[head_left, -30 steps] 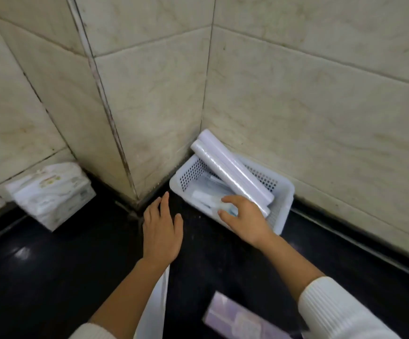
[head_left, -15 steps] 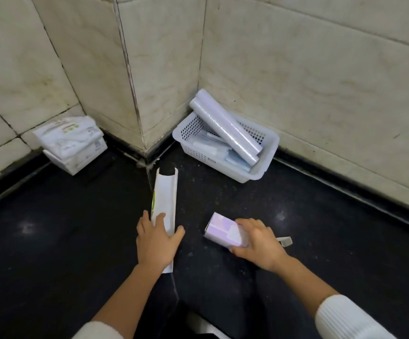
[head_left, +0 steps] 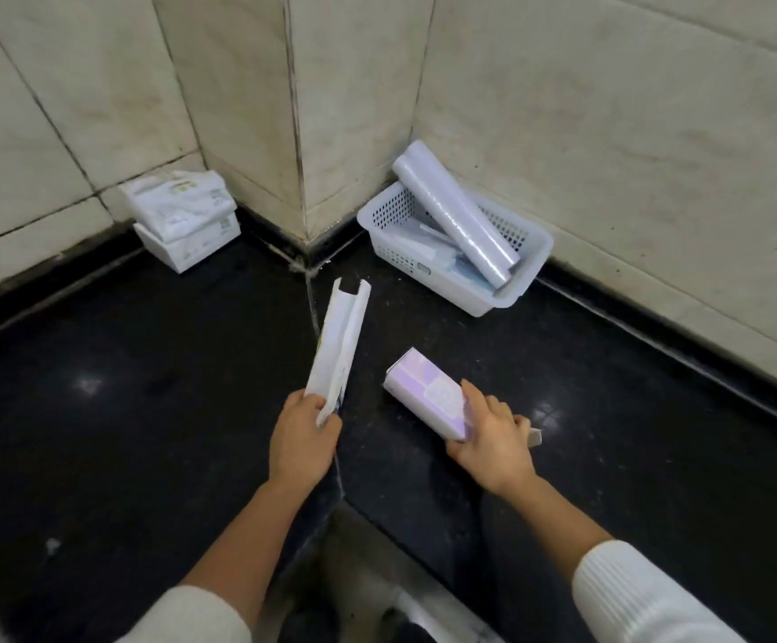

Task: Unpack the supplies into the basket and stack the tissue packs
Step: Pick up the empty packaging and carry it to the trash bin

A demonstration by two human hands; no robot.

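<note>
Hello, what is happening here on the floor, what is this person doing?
A person is unpacking supplies on a dark floor. The left hand holds a long white carton; the right hand grips a small purple box. The white basket in the corner already holds a roll. Tissue packs sit stacked by the wall.

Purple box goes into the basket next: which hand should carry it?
Right. The right hand already grips the purple box, on the white basket's side; the left hand holds the long white carton.
</note>
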